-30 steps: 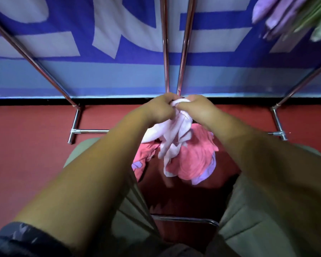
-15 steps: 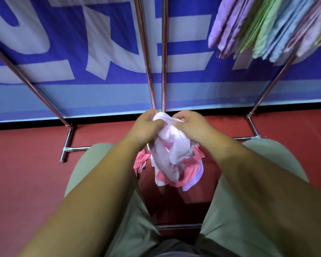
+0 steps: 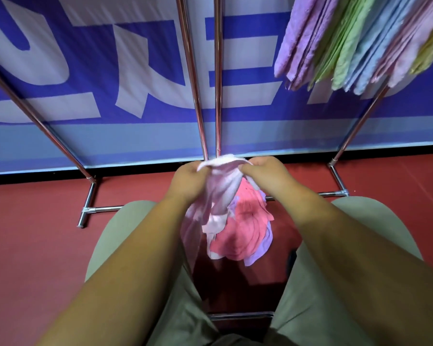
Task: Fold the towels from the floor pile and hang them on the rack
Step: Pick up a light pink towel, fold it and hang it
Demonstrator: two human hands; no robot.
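At the far left a slanted chrome leg of the rack runs down to a foot on the red floor, with a blue and white banner stretched behind it. Moving in, the left hand is closed in a loose fist, its fingers curled around the left end of the top edge of a pale pink towel. The towel's gathered top edge bridges the short gap between the two hands, just in front of the two upright centre poles of the rack, and the rest of the cloth hangs down bunched and twisted between the forearms, still unfolded. The right hand is likewise clenched, pinching the right end of that same edge between thumb and curled fingers; the fingertips themselves are buried in the cloth and cannot be made out.

Below and behind the hanging towel, the floor pile lies between the person's knees, which are in khaki trousers: a coral-pink towel on top with lilac edges showing underneath. A low chrome crossbar lies on the floor nearer the person.

At the upper right, a row of folded towels in lilac, green, light blue, pink and yellow hangs from the rack above its right slanted leg, well apart from both hands
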